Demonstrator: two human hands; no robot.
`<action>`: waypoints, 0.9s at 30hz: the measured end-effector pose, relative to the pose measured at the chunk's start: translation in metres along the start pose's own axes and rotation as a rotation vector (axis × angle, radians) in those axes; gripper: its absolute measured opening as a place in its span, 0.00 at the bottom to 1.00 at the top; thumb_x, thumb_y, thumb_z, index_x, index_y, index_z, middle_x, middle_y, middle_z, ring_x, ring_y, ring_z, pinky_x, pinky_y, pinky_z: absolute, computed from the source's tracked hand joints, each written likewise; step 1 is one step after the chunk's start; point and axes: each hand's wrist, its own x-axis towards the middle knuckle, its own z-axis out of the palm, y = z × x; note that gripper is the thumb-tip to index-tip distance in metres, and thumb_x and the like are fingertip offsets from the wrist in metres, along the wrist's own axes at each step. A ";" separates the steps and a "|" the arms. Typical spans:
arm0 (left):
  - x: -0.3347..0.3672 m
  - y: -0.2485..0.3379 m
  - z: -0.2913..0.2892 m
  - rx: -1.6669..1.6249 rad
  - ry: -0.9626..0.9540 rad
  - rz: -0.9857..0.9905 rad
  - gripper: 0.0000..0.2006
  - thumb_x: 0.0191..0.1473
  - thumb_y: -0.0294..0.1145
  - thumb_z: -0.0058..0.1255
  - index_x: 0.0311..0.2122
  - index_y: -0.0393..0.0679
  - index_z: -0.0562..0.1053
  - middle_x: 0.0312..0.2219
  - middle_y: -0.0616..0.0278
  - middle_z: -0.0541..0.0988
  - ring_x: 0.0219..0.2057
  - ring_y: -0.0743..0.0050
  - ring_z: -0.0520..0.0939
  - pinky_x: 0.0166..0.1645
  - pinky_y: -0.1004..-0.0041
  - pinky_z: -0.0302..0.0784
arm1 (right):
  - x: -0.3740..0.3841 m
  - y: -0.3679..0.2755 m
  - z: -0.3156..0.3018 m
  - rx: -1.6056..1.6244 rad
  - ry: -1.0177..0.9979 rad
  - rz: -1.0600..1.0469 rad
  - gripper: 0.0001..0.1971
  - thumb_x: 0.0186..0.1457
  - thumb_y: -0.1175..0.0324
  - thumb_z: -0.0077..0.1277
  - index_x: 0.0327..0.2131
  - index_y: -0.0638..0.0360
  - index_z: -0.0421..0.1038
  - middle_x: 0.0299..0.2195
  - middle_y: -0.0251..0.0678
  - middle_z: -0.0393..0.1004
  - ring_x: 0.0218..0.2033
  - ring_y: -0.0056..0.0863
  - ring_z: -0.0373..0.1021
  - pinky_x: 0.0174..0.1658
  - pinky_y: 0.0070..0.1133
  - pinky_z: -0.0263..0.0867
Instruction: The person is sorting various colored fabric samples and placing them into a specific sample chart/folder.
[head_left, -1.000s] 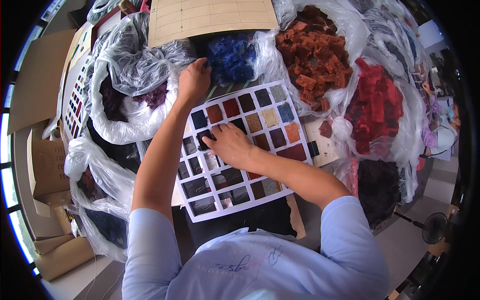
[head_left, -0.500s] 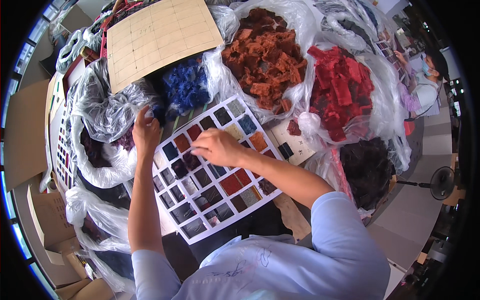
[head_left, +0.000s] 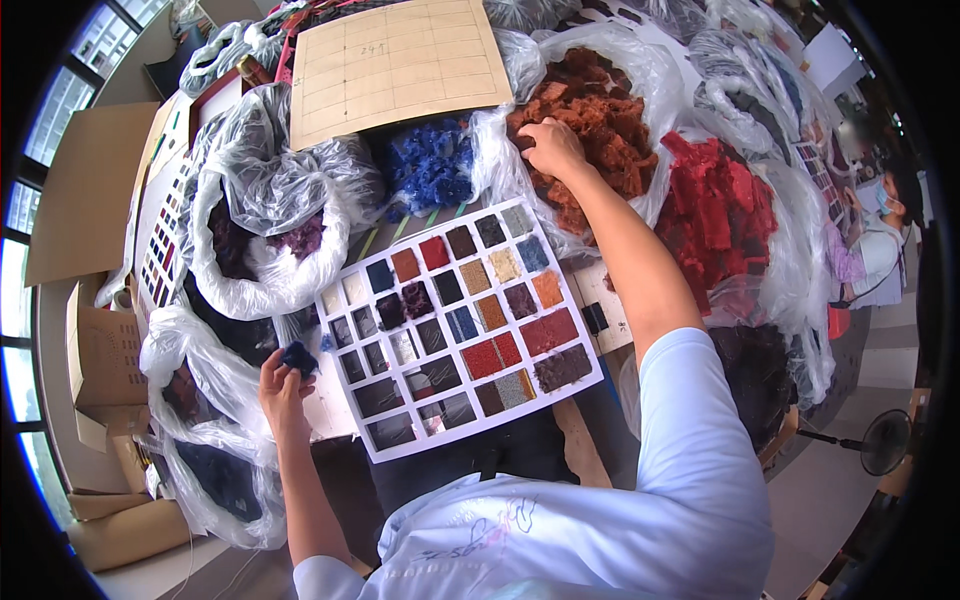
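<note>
A small dark blue fluffy piece [head_left: 298,358] is pinched in the fingertips of my left hand [head_left: 281,392], just left of the sample board. My right hand [head_left: 555,150] reaches over the bag of rust-brown fluffy pieces [head_left: 605,130]. Its bent fingers close on a piece at the pile's left edge, though the tips are partly hidden. Between my arms lies the white sample board [head_left: 455,438], slightly tilted, its square windows filled with swatches of many colours. Several windows in its lower left show dark, shiny material.
Blue pieces [head_left: 430,165] lie beyond the board, beside a gridded tan sheet [head_left: 400,70]. Red pieces [head_left: 715,215] fill a plastic bag at right. Another bag [head_left: 215,270] holds purple pieces at left. A co-worker [head_left: 875,235] stands far right, near a small fan [head_left: 885,442].
My right hand has left the board and moved up and right to the rust-brown pile. My left hand has come down and nearer, now with a dark blue piece showing in it.
</note>
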 end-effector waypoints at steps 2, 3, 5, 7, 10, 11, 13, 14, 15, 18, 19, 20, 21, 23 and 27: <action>-0.025 -0.007 -0.026 0.013 0.060 -0.057 0.20 0.57 0.21 0.49 0.56 0.41 0.69 0.36 0.58 0.78 0.28 0.74 0.82 0.31 0.79 0.79 | -0.003 0.005 0.001 -0.022 0.048 -0.064 0.17 0.48 0.66 0.63 0.44 0.49 0.77 0.42 0.44 0.73 0.50 0.44 0.69 0.52 0.35 0.66; -0.036 -0.013 -0.039 0.005 0.075 -0.057 0.20 0.57 0.21 0.49 0.56 0.41 0.69 0.36 0.58 0.78 0.28 0.74 0.82 0.31 0.79 0.79 | -0.006 0.004 0.000 -0.125 0.098 -0.128 0.14 0.48 0.68 0.62 0.41 0.51 0.76 0.40 0.43 0.72 0.48 0.44 0.69 0.51 0.36 0.66; -0.057 -0.024 -0.063 0.031 0.146 -0.133 0.21 0.57 0.21 0.48 0.57 0.41 0.68 0.36 0.56 0.78 0.28 0.73 0.83 0.31 0.79 0.79 | -0.017 -0.002 0.000 -0.215 0.225 -0.260 0.08 0.47 0.75 0.59 0.32 0.57 0.72 0.36 0.41 0.69 0.45 0.42 0.67 0.47 0.38 0.65; -0.070 -0.038 -0.080 0.021 0.178 -0.159 0.21 0.56 0.21 0.48 0.57 0.41 0.68 0.36 0.56 0.78 0.28 0.72 0.83 0.31 0.79 0.79 | -0.022 -0.004 0.004 -0.216 0.234 -0.321 0.07 0.46 0.75 0.57 0.30 0.58 0.71 0.36 0.41 0.69 0.44 0.43 0.67 0.46 0.38 0.66; -0.080 -0.054 -0.094 0.009 0.190 -0.186 0.22 0.56 0.22 0.49 0.57 0.41 0.67 0.37 0.55 0.78 0.29 0.71 0.83 0.31 0.79 0.79 | -0.029 -0.003 0.011 -0.195 0.262 -0.405 0.03 0.47 0.77 0.51 0.26 0.58 0.68 0.34 0.41 0.71 0.42 0.44 0.68 0.45 0.37 0.66; -0.082 -0.054 -0.093 0.010 0.191 -0.196 0.22 0.56 0.22 0.49 0.57 0.42 0.67 0.34 0.60 0.77 0.27 0.74 0.82 0.29 0.80 0.79 | -0.030 -0.002 0.013 -0.195 0.262 -0.400 0.02 0.48 0.76 0.50 0.26 0.58 0.68 0.33 0.41 0.71 0.41 0.44 0.68 0.45 0.36 0.66; -0.085 -0.054 -0.092 0.008 0.199 -0.199 0.21 0.57 0.22 0.49 0.57 0.43 0.67 0.31 0.66 0.76 0.25 0.77 0.81 0.28 0.81 0.79 | -0.032 -0.001 0.013 -0.189 0.252 -0.382 0.01 0.49 0.76 0.47 0.27 0.60 0.68 0.31 0.45 0.73 0.39 0.49 0.71 0.43 0.39 0.67; -0.087 -0.053 -0.092 0.013 0.198 -0.194 0.21 0.56 0.22 0.49 0.57 0.43 0.67 0.31 0.66 0.76 0.25 0.77 0.81 0.28 0.80 0.79 | -0.032 -0.002 0.012 -0.186 0.258 -0.388 0.01 0.49 0.76 0.47 0.27 0.60 0.68 0.31 0.45 0.73 0.39 0.49 0.71 0.43 0.39 0.67; -0.088 -0.053 -0.094 0.019 0.197 -0.190 0.22 0.56 0.23 0.49 0.56 0.43 0.67 0.31 0.65 0.76 0.25 0.76 0.81 0.28 0.80 0.79 | -0.033 -0.003 0.011 -0.186 0.115 -0.262 0.03 0.51 0.76 0.46 0.30 0.60 0.70 0.34 0.47 0.75 0.41 0.49 0.72 0.44 0.39 0.68; -0.097 -0.056 -0.103 0.018 0.218 -0.189 0.21 0.55 0.23 0.49 0.56 0.43 0.68 0.29 0.66 0.75 0.25 0.76 0.81 0.28 0.79 0.79 | -0.039 -0.011 0.003 -0.142 -0.103 -0.115 0.05 0.52 0.74 0.45 0.33 0.61 0.70 0.38 0.50 0.77 0.42 0.53 0.73 0.45 0.42 0.69; -0.098 -0.060 -0.106 0.012 0.218 -0.187 0.21 0.55 0.23 0.49 0.56 0.43 0.68 0.29 0.66 0.75 0.25 0.76 0.81 0.28 0.79 0.79 | -0.042 -0.012 -0.001 -0.091 -0.066 -0.118 0.06 0.50 0.76 0.45 0.33 0.61 0.70 0.39 0.50 0.77 0.43 0.54 0.73 0.44 0.42 0.68; -0.100 -0.066 -0.112 0.015 0.224 -0.194 0.21 0.55 0.23 0.49 0.56 0.43 0.68 0.29 0.66 0.75 0.25 0.76 0.81 0.27 0.80 0.79 | -0.044 -0.012 -0.004 -0.041 -0.029 -0.120 0.07 0.49 0.78 0.45 0.33 0.61 0.70 0.39 0.50 0.77 0.43 0.55 0.72 0.43 0.41 0.68; -0.102 -0.072 -0.117 0.017 0.228 -0.201 0.21 0.56 0.23 0.49 0.55 0.43 0.68 0.29 0.67 0.74 0.25 0.76 0.81 0.27 0.80 0.79 | -0.044 -0.008 -0.006 -0.048 -0.026 -0.122 0.07 0.49 0.78 0.45 0.33 0.61 0.70 0.39 0.50 0.77 0.43 0.55 0.72 0.43 0.41 0.68; -0.108 -0.073 -0.120 0.000 0.234 -0.207 0.21 0.55 0.22 0.49 0.56 0.42 0.68 0.33 0.62 0.76 0.26 0.74 0.82 0.28 0.80 0.79 | -0.046 -0.002 -0.013 0.019 0.424 -0.297 0.08 0.50 0.77 0.47 0.36 0.60 0.71 0.42 0.45 0.76 0.45 0.49 0.71 0.46 0.38 0.67; -0.112 -0.082 -0.126 -0.039 0.263 -0.219 0.21 0.55 0.21 0.48 0.56 0.41 0.68 0.35 0.58 0.77 0.27 0.74 0.82 0.29 0.80 0.79 | -0.063 -0.001 -0.040 -0.052 0.596 -0.502 0.10 0.50 0.75 0.51 0.38 0.58 0.72 0.39 0.40 0.76 0.43 0.42 0.70 0.49 0.35 0.66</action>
